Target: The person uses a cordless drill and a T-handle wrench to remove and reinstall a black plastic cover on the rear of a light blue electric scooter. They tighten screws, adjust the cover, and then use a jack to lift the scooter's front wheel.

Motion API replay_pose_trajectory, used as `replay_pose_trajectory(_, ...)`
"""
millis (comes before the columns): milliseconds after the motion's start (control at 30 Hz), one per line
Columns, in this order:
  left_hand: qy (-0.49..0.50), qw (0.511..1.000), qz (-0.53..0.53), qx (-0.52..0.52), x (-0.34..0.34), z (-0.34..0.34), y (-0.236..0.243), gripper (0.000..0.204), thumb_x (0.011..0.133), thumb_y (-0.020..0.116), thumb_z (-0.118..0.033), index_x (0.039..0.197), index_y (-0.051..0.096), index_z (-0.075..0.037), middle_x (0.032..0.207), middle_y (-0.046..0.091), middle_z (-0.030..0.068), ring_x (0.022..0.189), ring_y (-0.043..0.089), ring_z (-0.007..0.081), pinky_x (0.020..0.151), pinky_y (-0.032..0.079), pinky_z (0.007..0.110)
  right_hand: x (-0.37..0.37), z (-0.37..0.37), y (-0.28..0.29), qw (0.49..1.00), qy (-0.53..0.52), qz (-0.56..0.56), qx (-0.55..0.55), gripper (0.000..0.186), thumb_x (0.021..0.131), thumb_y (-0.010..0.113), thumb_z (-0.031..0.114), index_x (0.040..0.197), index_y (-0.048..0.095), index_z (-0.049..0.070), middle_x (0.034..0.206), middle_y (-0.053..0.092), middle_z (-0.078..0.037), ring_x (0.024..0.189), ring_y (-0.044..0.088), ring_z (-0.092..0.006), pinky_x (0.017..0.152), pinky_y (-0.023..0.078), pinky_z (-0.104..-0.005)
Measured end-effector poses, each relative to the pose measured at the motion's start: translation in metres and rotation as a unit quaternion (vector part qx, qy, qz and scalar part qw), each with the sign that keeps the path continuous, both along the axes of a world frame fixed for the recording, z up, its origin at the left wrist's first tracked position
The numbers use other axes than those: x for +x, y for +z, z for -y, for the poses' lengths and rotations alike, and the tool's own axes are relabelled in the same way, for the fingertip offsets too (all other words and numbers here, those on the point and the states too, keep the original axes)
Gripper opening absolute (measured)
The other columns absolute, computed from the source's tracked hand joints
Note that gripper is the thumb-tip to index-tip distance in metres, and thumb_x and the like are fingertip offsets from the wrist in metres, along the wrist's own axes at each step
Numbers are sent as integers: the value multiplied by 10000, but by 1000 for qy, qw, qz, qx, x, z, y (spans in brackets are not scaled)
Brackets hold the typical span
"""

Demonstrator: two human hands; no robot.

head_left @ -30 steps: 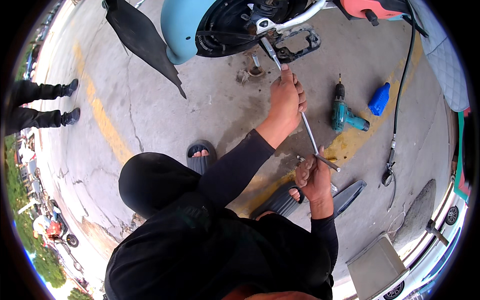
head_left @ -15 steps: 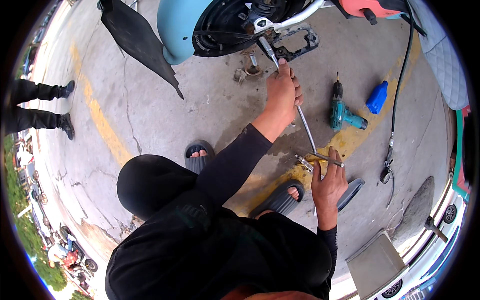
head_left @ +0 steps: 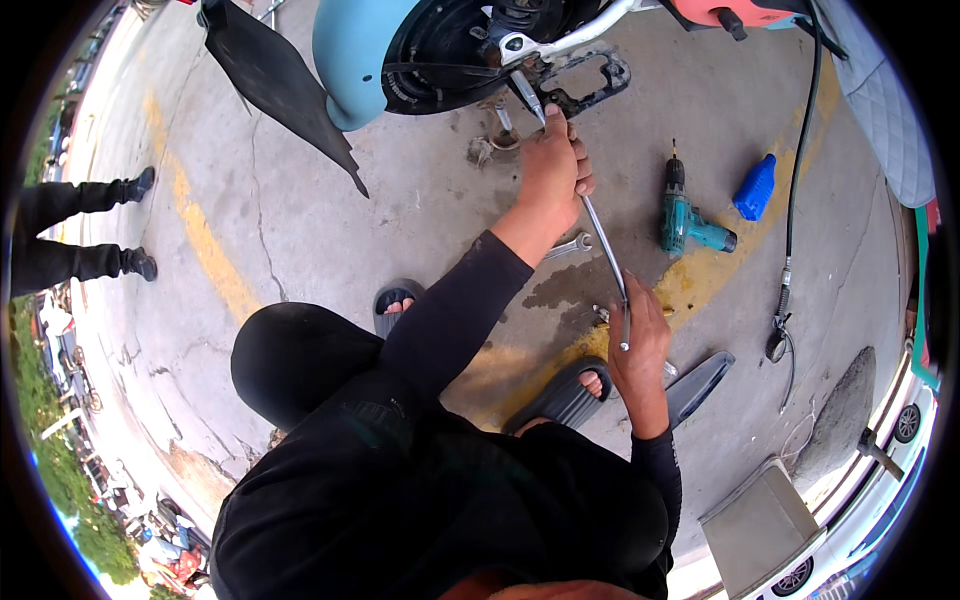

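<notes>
A long metal socket wrench (head_left: 604, 236) with a cross handle reaches from the underside of a motor scooter (head_left: 352, 55) toward my body. My left hand (head_left: 553, 165) is wrapped round its shaft near the scooter end. At the other end, my right hand (head_left: 642, 345) has the short cross handle between thumb and fingers. The socket end meets the scooter near a black footpeg bracket (head_left: 597, 88); the contact itself is hidden. An open-end wrench (head_left: 572, 246) lies on the concrete beside my left wrist. Another metal tool is mostly hidden behind my right hand.
A teal cordless drill (head_left: 682, 222) and a blue bottle (head_left: 755, 187) lie to the right. Beyond them hangs a black hose with a gauge (head_left: 777, 345). A grey stool (head_left: 760, 530) stands at the lower right. Another person's legs (head_left: 85, 200) are at the far left.
The cross handle has swung from pointing right to pointing toward me, and my right hand has moved left with it. My left hand has shifted slightly up and left, uncovering the open-end wrench.
</notes>
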State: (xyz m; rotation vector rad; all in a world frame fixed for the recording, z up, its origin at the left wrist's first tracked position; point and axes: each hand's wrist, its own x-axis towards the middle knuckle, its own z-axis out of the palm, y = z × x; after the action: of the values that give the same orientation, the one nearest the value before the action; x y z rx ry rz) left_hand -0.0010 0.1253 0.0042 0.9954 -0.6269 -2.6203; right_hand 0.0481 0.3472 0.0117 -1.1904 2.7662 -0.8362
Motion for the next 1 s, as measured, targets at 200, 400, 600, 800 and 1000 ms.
replay_pose_trajectory(200, -217, 946, 101, -217, 19, 37, 1, 427, 992, 495, -506, 948, 527, -83, 717, 515, 9, 603, 552, 149, 555, 468, 314, 0, 31, -5, 978, -27, 168, -120, 269, 890, 635, 32, 1154, 604, -13, 764, 602, -225, 629, 617, -350, 592, 488, -382)
replay_pose_trajectory(400, -172, 925, 81, -328, 32, 140, 11, 511, 959, 553, -521, 1093, 561, -27, 1062, 624, 102, 924, 647, 179, 808, 533, 301, 1, 36, 2, 975, -46, 156, -148, 209, 906, 610, 37, 1109, 628, -11, 684, 565, -208, 541, 570, -327, 523, 442, -361)
replay_pose_trajectory(600, -23, 967, -5, -255, 27, 131, -12, 377, 957, 638, -332, 1075, 603, 24, 1046, 643, 96, 984, 639, 195, 916, 511, 300, -6, 34, 16, 990, -38, 101, -87, 223, 891, 625, 44, 1103, 624, -27, 651, 543, -188, 541, 562, -314, 534, 449, -377)
replay_pose_trajectory(800, -50, 938, 0, -344, 30, 142, -16, 387, 938, 668, -332, 1041, 666, 41, 1000, 684, 101, 936, 653, 173, 899, 505, 287, -25, 29, 16, 980, 3, -191, 45, 312, 833, 650, 30, 1143, 627, -5, 634, 530, -113, 568, 557, -275, 600, 477, -399)
replay_pose_trajectory(1000, -29, 934, -29, -355, 33, 135, -21, 410, 954, 642, -358, 1044, 665, 41, 981, 690, 98, 939, 661, 165, 880, 504, 272, -36, 29, 22, 977, 44, -202, 57, 428, 765, 684, -16, 1185, 601, -25, 630, 509, -99, 562, 537, -255, 608, 476, -377)
